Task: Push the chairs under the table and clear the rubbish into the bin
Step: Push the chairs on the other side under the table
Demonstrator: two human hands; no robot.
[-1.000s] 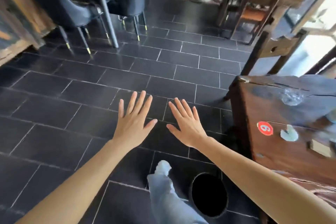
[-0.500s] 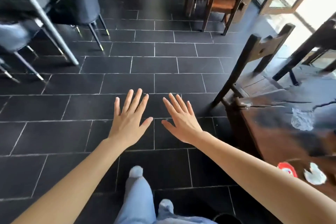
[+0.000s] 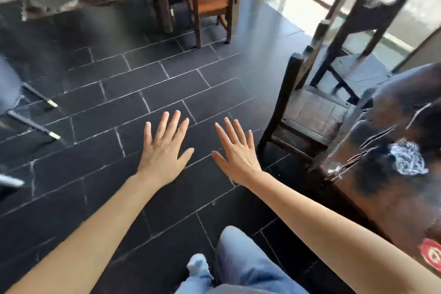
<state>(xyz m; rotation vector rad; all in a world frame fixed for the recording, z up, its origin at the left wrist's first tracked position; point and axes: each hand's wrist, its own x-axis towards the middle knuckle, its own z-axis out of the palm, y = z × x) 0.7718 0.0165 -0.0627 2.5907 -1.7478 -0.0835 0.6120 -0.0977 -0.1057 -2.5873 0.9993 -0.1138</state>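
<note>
The floor (image 3: 148, 93) lies wide open ahead, dark tile right up to the far chair (image 3: 212, 0). The table (image 3: 393, 150) runs off the right edge, blurred, with crumpled rubbish (image 3: 405, 159) on top. The near chair (image 3: 307, 107) stands pulled out beside it. Left hand (image 3: 164, 148) and right hand (image 3: 237, 151) hover flat, fingers spread, apart, holding nothing.

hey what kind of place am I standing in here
Probably a café or restaurant dining room: several tables with chairs, a heavy wooden table bearing a round red sticker, a wooden chair pulled out beside it, and dark tiled floor.
</note>
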